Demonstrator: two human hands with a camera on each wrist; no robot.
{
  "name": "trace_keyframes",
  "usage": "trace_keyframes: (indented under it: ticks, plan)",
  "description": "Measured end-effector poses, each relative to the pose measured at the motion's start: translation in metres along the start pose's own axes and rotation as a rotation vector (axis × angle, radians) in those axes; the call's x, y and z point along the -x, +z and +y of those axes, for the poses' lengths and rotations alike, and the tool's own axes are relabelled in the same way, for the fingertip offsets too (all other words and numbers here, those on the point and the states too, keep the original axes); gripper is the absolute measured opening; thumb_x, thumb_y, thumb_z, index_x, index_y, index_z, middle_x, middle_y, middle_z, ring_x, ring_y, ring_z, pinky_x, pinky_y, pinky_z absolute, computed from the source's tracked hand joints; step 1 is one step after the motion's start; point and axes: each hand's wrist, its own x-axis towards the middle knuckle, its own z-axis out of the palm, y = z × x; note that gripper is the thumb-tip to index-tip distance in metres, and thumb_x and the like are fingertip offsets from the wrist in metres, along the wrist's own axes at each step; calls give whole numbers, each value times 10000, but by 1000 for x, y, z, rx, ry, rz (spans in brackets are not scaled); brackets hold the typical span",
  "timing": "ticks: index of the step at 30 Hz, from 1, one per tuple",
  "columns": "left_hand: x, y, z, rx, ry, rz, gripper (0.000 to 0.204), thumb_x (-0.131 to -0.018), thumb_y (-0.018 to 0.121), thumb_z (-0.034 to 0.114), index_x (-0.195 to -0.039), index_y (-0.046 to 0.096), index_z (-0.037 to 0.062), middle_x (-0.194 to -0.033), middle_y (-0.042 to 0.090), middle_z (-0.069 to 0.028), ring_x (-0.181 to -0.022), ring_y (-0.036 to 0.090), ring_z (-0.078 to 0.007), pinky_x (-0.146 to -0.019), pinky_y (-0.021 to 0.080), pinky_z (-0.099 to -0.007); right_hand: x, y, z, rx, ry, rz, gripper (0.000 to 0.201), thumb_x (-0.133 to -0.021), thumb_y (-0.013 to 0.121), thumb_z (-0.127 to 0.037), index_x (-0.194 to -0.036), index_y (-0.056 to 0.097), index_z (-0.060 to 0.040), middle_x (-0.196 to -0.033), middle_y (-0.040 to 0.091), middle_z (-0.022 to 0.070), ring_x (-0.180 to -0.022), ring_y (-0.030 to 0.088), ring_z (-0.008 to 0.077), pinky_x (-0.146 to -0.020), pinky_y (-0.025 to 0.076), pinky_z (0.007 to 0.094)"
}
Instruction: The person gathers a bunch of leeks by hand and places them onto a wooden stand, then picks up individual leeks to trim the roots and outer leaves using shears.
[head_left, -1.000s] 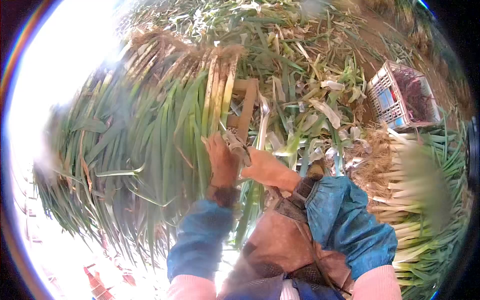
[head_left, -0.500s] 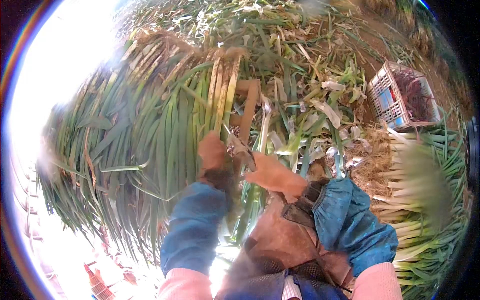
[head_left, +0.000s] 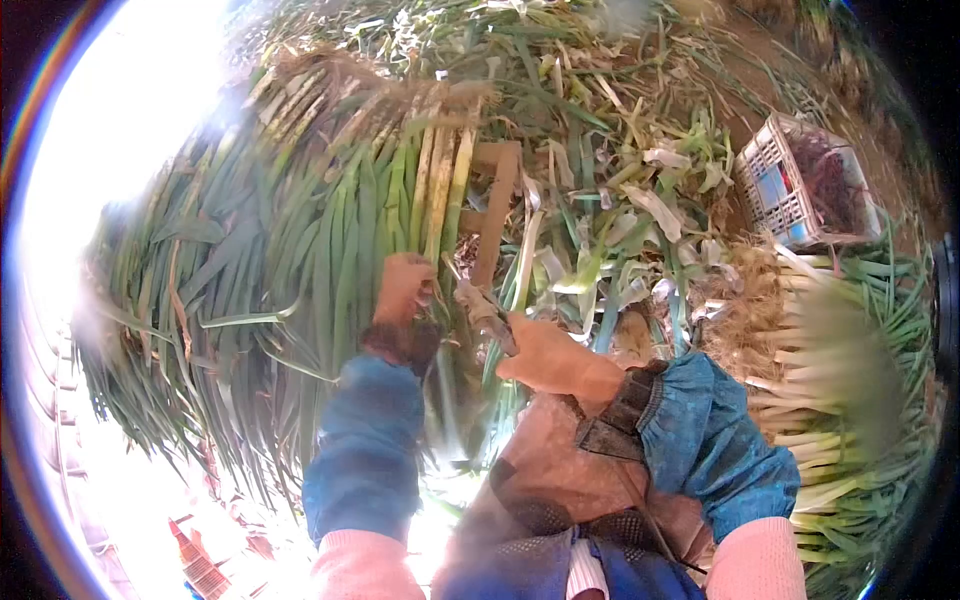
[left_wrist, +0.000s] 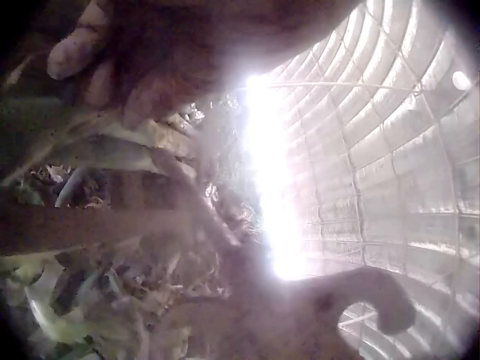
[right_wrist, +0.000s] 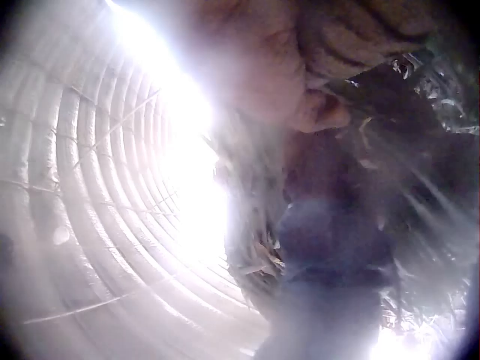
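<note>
A thick row of long leeks (head_left: 330,220) lies on the left, roots toward the far side and green leaves hanging nearer. My left hand (head_left: 405,288) is over these leaves, fingers bent, close beside the paler stalks (head_left: 437,190). In the left wrist view its fingertips (left_wrist: 67,60) show above a stalk; I cannot tell whether they hold one. My right hand (head_left: 560,365) grips a grey, nozzle-like tool (head_left: 483,308) whose thin tip points up and left, toward the stalks. Blurred green leaves (head_left: 450,410) hang below and between the hands.
A wooden frame (head_left: 492,225) stands beside the row. Stripped leaves and pale skins (head_left: 640,200) cover the ground beyond. Cleaned leeks (head_left: 800,400) are stacked at the right, below a white crate (head_left: 775,185). A dark cord (head_left: 640,500) runs down past the apron.
My left hand has moved left, away from the tool and the right hand. My right hand, still holding the tool, has shifted slightly right and toward the body.
</note>
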Motion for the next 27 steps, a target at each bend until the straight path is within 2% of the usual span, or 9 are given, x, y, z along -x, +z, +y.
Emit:
trace_keyframes:
  ticks: [3,4,6,9,12,14,16,20,27]
  plan:
    - [-21,-15,28,-104,421,-247,134,-726,608,111,-670,597,-10,-577,547,-47,-477,502,-126,-423,400,-281,-1,2,0,68,26,-20,423,-695,602,-182,-1013,457,57,-758,578,233,-711,594,352,-660,453,416]
    - [-24,-16,52,-95,406,-245,142,-734,608,118,-677,595,-11,-592,552,-43,-481,504,-124,-429,408,-276,-2,1,-1,84,37,-36,430,-699,597,-177,-1021,448,63,-753,575,232,-694,593,344,-649,454,416]
    - [-58,-25,82,-622,913,-283,151,-768,597,123,-767,623,-25,-634,562,-37,-504,521,-120,-460,443,-256,0,-1,-11,96,68,-94,450,-708,588,-169,-1048,426,76,-745,571,230,-653,588,327,-623,457,413]
    - [-69,-9,123,-125,698,-272,225,-807,568,115,-959,616,-43,-677,588,-58,-533,558,-143,-464,471,-264,-4,0,-5,22,-80,-40,486,-727,580,-184,-1100,399,71,-743,571,215,-606,576,301,-603,471,396]
    - [-62,-10,148,52,545,89,263,-830,546,109,-1038,581,-47,-736,606,-87,-563,582,-157,-487,490,-292,-12,-18,-13,-28,70,57,501,-745,577,-193,-1143,385,43,-729,566,206,-604,567,296,-608,477,393]
    - [-47,-15,152,51,508,370,232,-844,534,106,-1015,562,-48,-822,615,-119,-616,603,-164,-538,505,-329,-17,-11,-5,26,22,102,511,-752,579,-196,-1153,374,45,-722,564,205,-625,572,304,-617,475,409]
    - [-43,-31,116,235,451,275,218,-844,537,130,-990,567,-30,-761,609,-108,-579,584,-167,-490,466,-320,-11,-11,-20,99,23,52,475,-759,580,-196,-1109,373,49,-727,564,229,-675,580,357,-648,468,452]
    - [23,-17,57,306,276,377,188,-826,464,44,-976,539,-42,-719,592,-122,-520,562,-178,-450,466,-291,-19,4,-18,136,-15,-18,370,-755,564,-188,-973,379,47,-763,569,277,-751,574,437,-688,452,487]
    - [65,20,-18,388,246,293,264,-794,407,-9,-1038,496,-58,-868,582,-161,-699,590,-215,-620,504,-307,-55,4,-5,155,-36,176,378,-763,538,-213,-915,419,113,-768,585,281,-762,594,430,-670,478,476]
